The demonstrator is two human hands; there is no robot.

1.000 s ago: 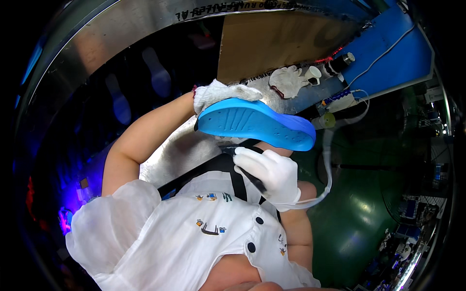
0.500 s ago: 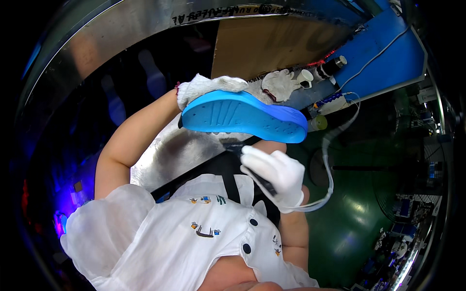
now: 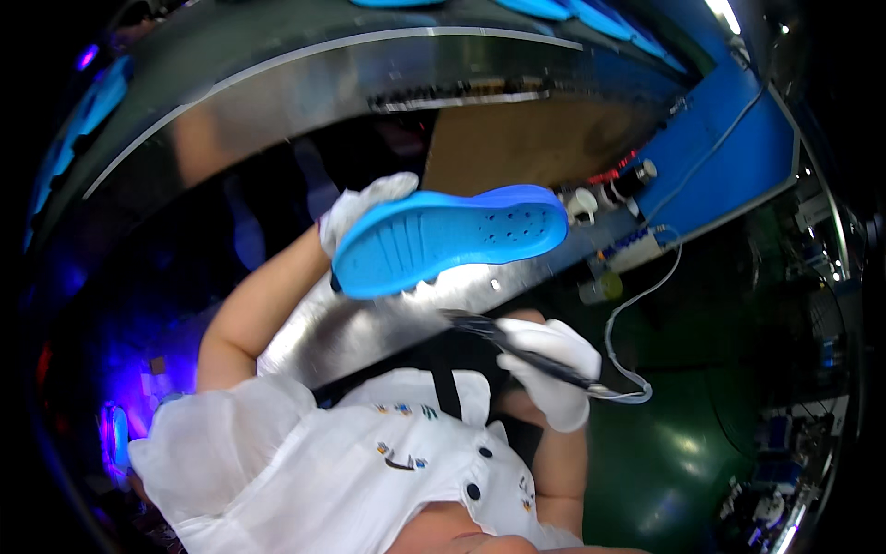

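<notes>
The left hand (image 3: pixel 362 210), in a white knitted glove, is closed on the heel end of a bright blue insole (image 3: pixel 449 238) and holds it up flat, underside toward the camera. The insole is smooth moulded foam with a rounded toe to the right of that hand, curved ribs across its middle, and a cluster of small round holes near the toe. Its rim is slightly raised and catches the light.

Below and to the right of the insole, the right hand (image 3: pixel 552 367), also in a white glove, is wrapped around a slim dark tool (image 3: pixel 517 348) shaped like a pen or brush, with its bristly dark tip pointing up and left toward the insole without touching it. A thin white cord (image 3: pixel 637 309) loops from the back end of the tool up past that hand.

Beyond the left hand runs a curved, shiny metal counter (image 3: pixel 369 83) with a brushed, reflective face. Above the right hand lies a flat brown sheet (image 3: pixel 535 143) like cardboard, and farther right a blue panel (image 3: pixel 720 157) with wires across it. Between them sit small white knobs (image 3: pixel 583 203) and a small red light. Near the lower edge, the person's white shirt (image 3: pixel 351 462) is soft and gathered at the sleeve, with dark round buttons and small stitched marks.
</notes>
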